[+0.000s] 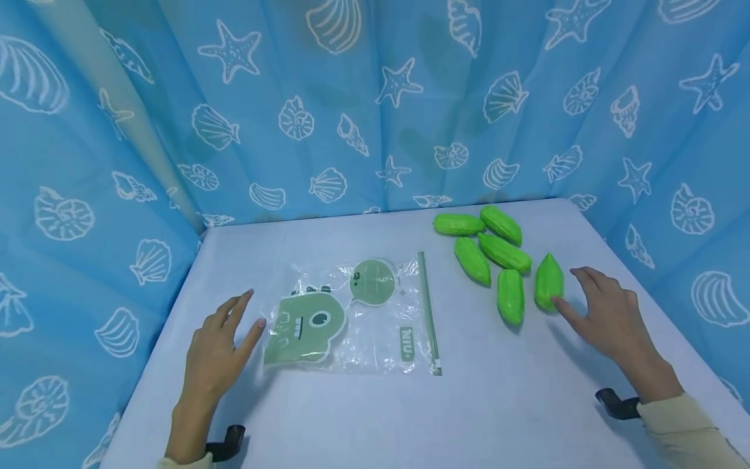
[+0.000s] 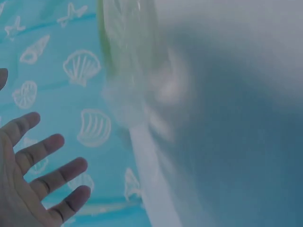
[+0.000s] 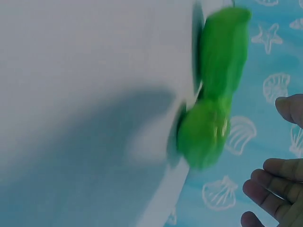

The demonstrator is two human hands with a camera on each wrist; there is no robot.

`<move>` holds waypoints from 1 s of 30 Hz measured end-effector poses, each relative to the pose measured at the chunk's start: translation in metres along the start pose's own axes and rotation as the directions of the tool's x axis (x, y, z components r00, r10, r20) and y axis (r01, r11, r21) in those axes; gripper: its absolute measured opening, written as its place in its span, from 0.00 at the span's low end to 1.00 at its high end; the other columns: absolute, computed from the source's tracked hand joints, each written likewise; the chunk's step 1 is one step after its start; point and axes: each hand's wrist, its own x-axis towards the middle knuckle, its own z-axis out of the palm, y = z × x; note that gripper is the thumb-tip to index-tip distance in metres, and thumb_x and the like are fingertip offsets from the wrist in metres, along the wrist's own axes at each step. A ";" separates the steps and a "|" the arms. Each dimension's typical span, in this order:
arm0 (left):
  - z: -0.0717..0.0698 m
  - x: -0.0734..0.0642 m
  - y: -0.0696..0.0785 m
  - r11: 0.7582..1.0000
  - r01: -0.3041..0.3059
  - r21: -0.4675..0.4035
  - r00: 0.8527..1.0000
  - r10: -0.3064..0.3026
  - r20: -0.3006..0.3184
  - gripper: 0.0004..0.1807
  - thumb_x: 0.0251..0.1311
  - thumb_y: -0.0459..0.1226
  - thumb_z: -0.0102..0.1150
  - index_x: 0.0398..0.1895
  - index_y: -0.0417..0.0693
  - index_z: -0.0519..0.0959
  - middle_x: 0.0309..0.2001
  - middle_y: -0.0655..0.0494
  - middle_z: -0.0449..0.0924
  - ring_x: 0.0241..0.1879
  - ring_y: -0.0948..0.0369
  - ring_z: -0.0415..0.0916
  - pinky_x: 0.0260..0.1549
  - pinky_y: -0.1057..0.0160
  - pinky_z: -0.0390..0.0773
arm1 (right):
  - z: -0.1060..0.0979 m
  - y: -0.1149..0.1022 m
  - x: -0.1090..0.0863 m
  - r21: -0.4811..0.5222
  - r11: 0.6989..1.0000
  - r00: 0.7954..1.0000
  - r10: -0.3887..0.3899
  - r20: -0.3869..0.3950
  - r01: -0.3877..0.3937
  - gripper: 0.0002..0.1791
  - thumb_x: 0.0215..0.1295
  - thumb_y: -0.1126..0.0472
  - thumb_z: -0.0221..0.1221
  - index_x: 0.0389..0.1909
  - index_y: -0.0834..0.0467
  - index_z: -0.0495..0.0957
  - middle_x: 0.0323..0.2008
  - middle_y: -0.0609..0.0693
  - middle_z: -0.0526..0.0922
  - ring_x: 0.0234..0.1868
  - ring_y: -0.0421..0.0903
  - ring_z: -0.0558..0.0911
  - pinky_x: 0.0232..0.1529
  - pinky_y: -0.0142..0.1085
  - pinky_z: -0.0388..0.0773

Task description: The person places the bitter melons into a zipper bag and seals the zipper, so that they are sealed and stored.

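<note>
A clear zip bag (image 1: 375, 332) with a green cartoon monster print and a green zip edge lies flat on the table. Just left of it hovers my left hand (image 1: 217, 352), fingers spread and holding nothing. On the right side lie several bright green, ridged, pointed fruits or vegetables (image 1: 511, 297), whose exact kind I cannot tell. My right hand (image 1: 612, 319) is over the table beside the rightmost green piece (image 1: 549, 283), thumb close to its lower end, gripping nothing. In the right wrist view, relaxed fingers (image 3: 270, 194) appear apart from two blurred green pieces (image 3: 203, 132).
A white-covered table (image 1: 363, 423) bears everything. Blue curtains (image 1: 375, 98) with shell and starfish prints stand behind it and along both sides. Black curved pieces (image 1: 228, 443) are at both wrists.
</note>
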 end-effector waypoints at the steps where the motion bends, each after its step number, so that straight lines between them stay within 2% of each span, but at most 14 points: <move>1: 0.002 0.002 0.004 1.000 -0.012 -0.016 1.000 0.012 -0.003 0.37 0.70 0.59 0.47 0.78 0.56 0.59 0.71 0.40 0.63 0.63 0.37 0.65 0.54 0.31 0.66 | 0.002 -0.006 0.001 0.014 1.000 1.000 -0.008 -0.010 0.008 0.40 0.66 0.46 0.62 0.66 0.72 0.64 0.64 0.73 0.64 0.63 0.72 0.63 0.54 0.68 0.57; 6: 0.010 0.011 0.022 0.997 -0.052 -0.065 0.999 0.051 -0.004 0.36 0.70 0.59 0.47 0.77 0.58 0.61 0.71 0.43 0.64 0.61 0.41 0.68 0.52 0.34 0.70 | 0.010 -0.030 0.007 0.084 0.995 0.999 -0.041 -0.034 0.044 0.37 0.67 0.49 0.62 0.66 0.70 0.66 0.64 0.72 0.65 0.64 0.70 0.64 0.53 0.65 0.58; 10: 0.017 0.017 0.035 0.992 -0.091 -0.082 0.996 0.091 -0.002 0.35 0.70 0.59 0.48 0.77 0.59 0.62 0.70 0.46 0.65 0.59 0.42 0.70 0.51 0.37 0.71 | 0.015 -0.042 0.010 0.139 0.988 0.998 -0.055 -0.041 0.061 0.33 0.68 0.51 0.61 0.65 0.69 0.67 0.63 0.71 0.66 0.64 0.69 0.64 0.53 0.64 0.58; 16: 0.028 0.029 0.058 0.983 -0.155 -0.095 0.988 0.155 -0.005 0.36 0.69 0.60 0.49 0.77 0.62 0.60 0.72 0.50 0.64 0.61 0.45 0.71 0.53 0.39 0.73 | 0.022 -0.061 0.015 0.207 0.970 0.991 -0.114 -0.070 0.126 0.29 0.68 0.54 0.62 0.63 0.67 0.70 0.62 0.68 0.69 0.64 0.66 0.66 0.53 0.60 0.59; 18: 0.031 0.030 0.066 0.980 -0.173 -0.099 0.985 0.175 0.009 0.37 0.69 0.61 0.49 0.78 0.65 0.58 0.74 0.54 0.61 0.62 0.46 0.71 0.50 0.41 0.76 | 0.025 -0.067 0.016 0.219 0.965 0.989 -0.130 -0.075 0.144 0.28 0.68 0.55 0.63 0.63 0.67 0.70 0.61 0.67 0.70 0.64 0.65 0.66 0.53 0.59 0.60; 21: 0.036 0.032 0.077 0.973 -0.206 -0.101 0.977 0.209 0.025 0.37 0.69 0.61 0.48 0.79 0.68 0.55 0.77 0.60 0.56 0.60 0.48 0.73 0.38 0.45 0.81 | 0.030 -0.075 0.017 0.257 0.953 0.986 -0.144 -0.086 0.161 0.26 0.68 0.57 0.62 0.62 0.67 0.71 0.59 0.65 0.72 0.64 0.64 0.67 0.52 0.57 0.61; 24: 0.042 0.035 0.085 0.968 -0.233 -0.089 0.971 0.236 0.030 0.37 0.69 0.62 0.46 0.79 0.70 0.54 0.78 0.64 0.53 0.58 0.48 0.75 0.31 0.50 0.81 | 0.034 -0.083 0.017 0.306 0.936 0.984 -0.150 -0.094 0.172 0.25 0.69 0.58 0.61 0.61 0.66 0.72 0.59 0.63 0.72 0.63 0.63 0.68 0.52 0.56 0.61; 26: 0.045 0.038 0.090 0.965 -0.246 -0.087 0.968 0.250 0.035 0.37 0.69 0.63 0.45 0.79 0.70 0.54 0.78 0.65 0.52 0.56 0.48 0.77 0.35 0.48 0.82 | 0.036 -0.088 0.017 0.333 0.925 0.982 -0.159 -0.105 0.185 0.24 0.69 0.59 0.61 0.61 0.66 0.72 0.58 0.63 0.73 0.62 0.63 0.68 0.54 0.57 0.61; 30: 0.056 0.043 0.103 0.958 -0.266 -0.104 0.962 0.271 0.040 0.38 0.69 0.64 0.44 0.79 0.70 0.53 0.78 0.65 0.52 0.57 0.49 0.77 0.33 0.52 0.81 | 0.044 -0.093 0.020 0.387 0.901 0.980 -0.170 -0.102 0.197 0.24 0.69 0.60 0.61 0.62 0.66 0.72 0.57 0.62 0.73 0.61 0.61 0.70 0.58 0.58 0.64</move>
